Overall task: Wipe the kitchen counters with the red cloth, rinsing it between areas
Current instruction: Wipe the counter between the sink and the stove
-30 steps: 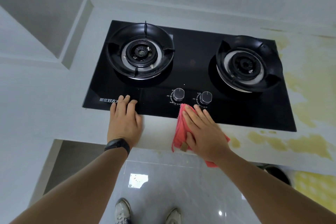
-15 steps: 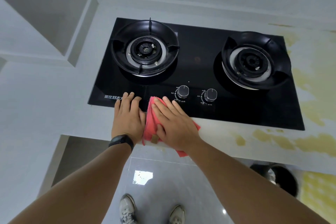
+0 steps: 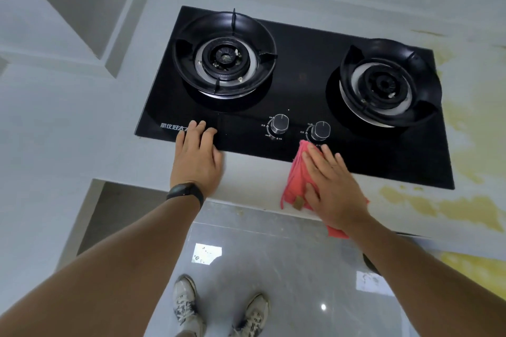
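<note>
So the red cloth (image 3: 297, 183) is being pressed flat under the right hand (image 3: 332, 186), fingers straight and laid over it, nothing curled or pinched as far as can be seen. It's being held down right at the front edge of the black hob (image 3: 301, 74), straddling the glass lip and the strip of white counter (image 3: 252, 180) in front, with its far tip just touching below the right-hand knob (image 3: 321, 131). The cloth's long axis is running front to back, from the counter's front edge, where a corner is hanging off, up toward the knobs.

The left hand (image 3: 197, 161) is being rested flat on the hob's front-left corner, fingers extended, nothing held; probably just being used as a brace. It's well apart from the cloth, so the right hand is clearly the one doing the work.

What matters for the next stroke, going by a guess: the yellow stains (image 3: 410, 200) are lying off to the right of the cloth, along the same front strip, so a sideways sweep rightward is likely being called for, across the cloth's long axis.
</note>
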The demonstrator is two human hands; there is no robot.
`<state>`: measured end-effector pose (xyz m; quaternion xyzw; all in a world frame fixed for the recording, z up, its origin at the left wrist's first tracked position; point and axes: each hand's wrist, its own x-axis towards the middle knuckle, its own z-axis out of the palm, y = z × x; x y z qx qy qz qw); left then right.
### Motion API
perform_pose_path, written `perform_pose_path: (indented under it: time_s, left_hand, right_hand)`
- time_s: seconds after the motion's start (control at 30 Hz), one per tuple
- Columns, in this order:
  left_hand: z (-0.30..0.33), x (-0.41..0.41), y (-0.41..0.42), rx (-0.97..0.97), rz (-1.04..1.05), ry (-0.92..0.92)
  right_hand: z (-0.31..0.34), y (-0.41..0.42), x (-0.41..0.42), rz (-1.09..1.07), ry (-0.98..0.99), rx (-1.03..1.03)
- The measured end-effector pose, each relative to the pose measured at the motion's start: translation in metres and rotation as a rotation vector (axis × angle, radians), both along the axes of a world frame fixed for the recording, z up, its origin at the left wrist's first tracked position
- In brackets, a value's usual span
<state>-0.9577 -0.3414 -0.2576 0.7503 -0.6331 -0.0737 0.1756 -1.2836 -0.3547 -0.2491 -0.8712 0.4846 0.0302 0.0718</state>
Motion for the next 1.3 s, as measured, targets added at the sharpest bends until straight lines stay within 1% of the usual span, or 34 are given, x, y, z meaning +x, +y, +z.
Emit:
perform_pose_path:
  time_s: [0.13,0.33,0.43,0.57,0.8,0.9,0.97,1.07,1.1,1.13,1.2,1.27,1.3]
  left_hand:
    - [-0.003,0.002,0.003,0.002,0.012,0.000]
    - [-0.006,0.006,0.002,-0.023,0.003,-0.007]
    - [-0.005,0.007,0.000,-0.013,0.008,0.009]
    - [-0.003,0.010,0.001,-0.015,0.004,0.015]
    - [0.000,0.001,0.004,-0.025,0.016,0.022]
    - [-0.001,0.001,0.005,-0.015,0.018,0.009]
    - [-0.002,0.000,0.005,-0.006,0.016,-0.046]
    - [0.003,-0.004,0.009,0.006,-0.030,-0.241]
    - [0.006,-0.010,0.013,0.013,-0.043,-0.267]
    - [0.009,-0.021,0.019,0.019,-0.059,-0.265]
    - [0.014,-0.053,0.031,0.026,-0.088,-0.204]
    - [0.012,-0.098,0.034,0.059,-0.091,-0.112]
    - [0.013,-0.125,0.030,0.080,-0.052,-0.046]
  right_hand:
    - [-0.002,0.005,0.033,-0.020,-0.003,-0.001]
    - [-0.002,-0.005,0.129,0.146,-0.088,-0.012]
    - [0.000,-0.008,0.138,0.180,-0.104,-0.012]
    - [-0.001,-0.007,0.107,0.184,-0.092,-0.005]
    - [-0.002,-0.003,0.022,0.067,-0.076,0.014]
    - [-0.002,0.000,-0.001,0.030,-0.079,0.033]
    - [-0.001,-0.001,-0.006,0.018,-0.087,0.039]
    - [-0.001,0.001,-0.007,0.023,-0.099,0.022]
    - [-0.001,0.000,-0.010,0.015,-0.109,0.018]
    - [0.000,0.002,-0.016,0.002,-0.114,0.024]
    - [0.001,0.007,-0.034,-0.030,-0.126,0.037]
    - [0.003,0.012,-0.058,-0.056,-0.129,0.041]
    - [0.004,0.013,-0.072,-0.074,-0.129,0.034]
